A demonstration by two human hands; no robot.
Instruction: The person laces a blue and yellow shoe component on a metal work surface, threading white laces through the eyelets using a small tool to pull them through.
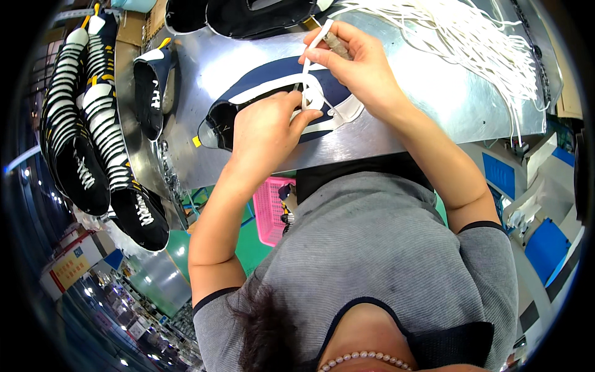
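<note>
A navy and white shoe upper (254, 73) lies sideways on the metal table in front of me. My left hand (263, 133) is closed on its middle, with thumb and fingers at the white lacing part (313, 96). Just beyond and to the right, my right hand (359, 68) pinches a white shoelace (307, 65) that runs taut up from the upper. Within the same hand sits a thin tool with a tan wrapped handle (337, 46). The left palm hides part of the upper's dark opening.
A heap of loose white laces (458, 43) covers the table's far right. Dark uppers (260, 18) stand at the far edge, with one laced upper (150, 93) at the left. Long nested stacks of uppers (102, 130) hang along the left side. Below is a pink basket (268, 214).
</note>
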